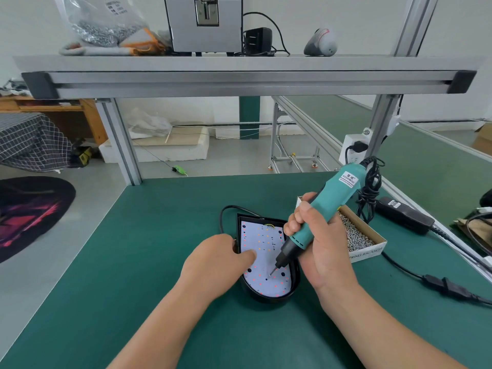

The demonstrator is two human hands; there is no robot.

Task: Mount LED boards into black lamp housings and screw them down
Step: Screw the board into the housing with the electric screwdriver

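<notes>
A black lamp housing (262, 298) lies on the green mat in the middle of the bench. A white LED board (262, 243) dotted with red and orange points sits inside it. My right hand (316, 243) grips a teal electric screwdriver (330, 201), tilted, with its bit tip touching the lower part of the board. My left hand (215, 262) rests on the housing's left edge, its thumb pressing on the board.
A cardboard box of small screws (356, 233) stands just right of the housing. A black power adapter (404, 215) and its cables run along the right side. An aluminium frame shelf (239, 75) spans overhead. Green mat (133, 262) stretches to the left.
</notes>
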